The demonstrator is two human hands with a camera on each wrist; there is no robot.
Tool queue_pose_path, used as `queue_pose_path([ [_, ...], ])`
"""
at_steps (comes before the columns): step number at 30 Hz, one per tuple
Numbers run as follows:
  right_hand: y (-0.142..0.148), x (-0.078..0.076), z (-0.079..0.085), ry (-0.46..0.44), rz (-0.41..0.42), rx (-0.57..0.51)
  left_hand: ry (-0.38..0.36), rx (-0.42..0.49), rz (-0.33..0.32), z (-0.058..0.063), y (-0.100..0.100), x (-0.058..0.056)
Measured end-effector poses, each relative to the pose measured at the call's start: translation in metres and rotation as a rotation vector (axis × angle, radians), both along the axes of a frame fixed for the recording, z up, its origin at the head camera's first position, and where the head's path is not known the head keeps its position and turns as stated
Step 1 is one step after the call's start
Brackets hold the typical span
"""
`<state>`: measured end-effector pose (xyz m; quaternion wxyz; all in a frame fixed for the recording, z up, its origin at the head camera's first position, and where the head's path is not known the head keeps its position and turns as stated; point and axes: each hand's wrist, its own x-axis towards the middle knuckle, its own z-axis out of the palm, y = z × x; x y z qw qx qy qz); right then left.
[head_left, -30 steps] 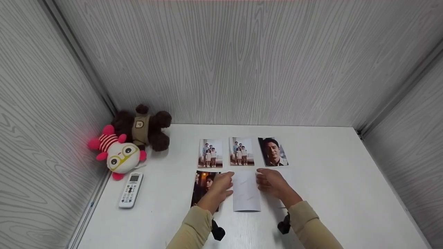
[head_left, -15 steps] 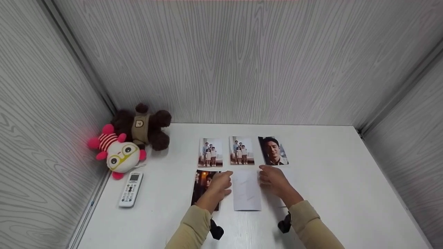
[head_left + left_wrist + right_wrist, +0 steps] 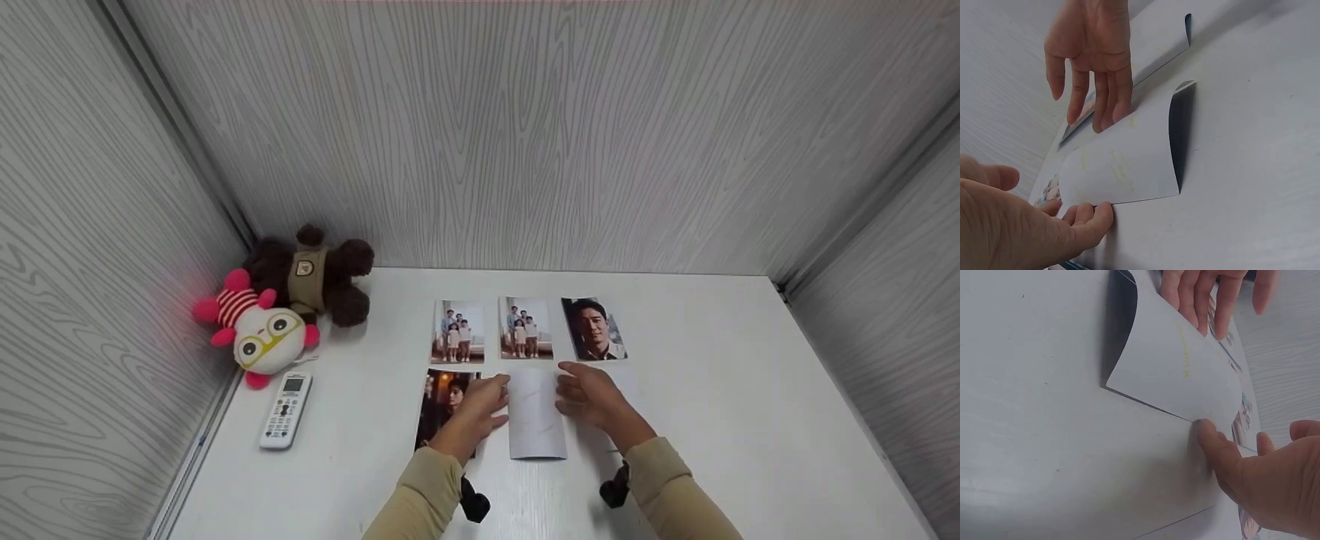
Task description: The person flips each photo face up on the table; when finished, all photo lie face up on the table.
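Observation:
A face-down photo print (image 3: 536, 427), white-backed with faint printed marks, lies on the white table between the two hands. Its middle bows upward, and dark space shows under the raised near end in both wrist views. At its left edge, the fingertips of the left hand (image 3: 476, 409) touch the paper with fingers loosely bent. Opposite, the right hand (image 3: 596, 397) rests its fingertips along the right edge. Under the left forearm a dark portrait photo (image 3: 437, 409) is partly covered. Another white-backed print (image 3: 626, 381) is mostly hidden by the right hand.
Behind the hands lie two family photos (image 3: 457, 334) and a man's portrait photo (image 3: 594, 330) in a row. A white remote control (image 3: 286, 412), a pink-and-white plush toy (image 3: 262, 337) and a brown teddy bear (image 3: 330, 281) are at the left. Grey wood-grain panels (image 3: 480, 135) wall the table in.
In the last half second the right hand has moved slightly left against the print's edge. The print now looks a little narrower and more bowed. The other photos have stayed put.

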<state>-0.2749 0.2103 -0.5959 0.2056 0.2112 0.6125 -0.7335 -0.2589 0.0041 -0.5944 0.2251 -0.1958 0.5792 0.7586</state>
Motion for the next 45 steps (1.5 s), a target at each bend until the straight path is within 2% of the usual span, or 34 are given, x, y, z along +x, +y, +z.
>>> queue_pose_path([
  [8, -0.002, 0.0, 0.001, -0.004, 0.005, 0.027, 0.024, -0.038, -0.016, 0.0, 0.001, 0.001],
  [15, -0.002, 0.001, 0.001, 0.061, 0.047, 0.063, 0.048, -0.04, -0.037, 0.002, -0.001, 0.003],
  [22, -0.006, -0.004, 0.005, 0.122, 0.001, 0.022, 0.143, -0.115, -0.037, 0.007, -0.003, -0.004],
  [27, -0.007, -0.007, 0.008, 0.158, -0.033, 0.032, 0.26, -0.164, -0.024, 0.012, -0.006, -0.009],
  [32, -0.006, -0.008, 0.008, 0.197, -0.025, 0.058, 0.364, -0.207, -0.021, 0.015, -0.01, -0.009],
  [39, -0.007, -0.011, 0.005, 0.239, -0.039, 0.067, 0.416, -0.286, 0.02, 0.015, -0.01, -0.01],
  [45, -0.007, -0.008, 0.006, 0.293, -0.022, 0.098, 0.406, -0.293, 0.039, 0.014, -0.01, -0.01],
])
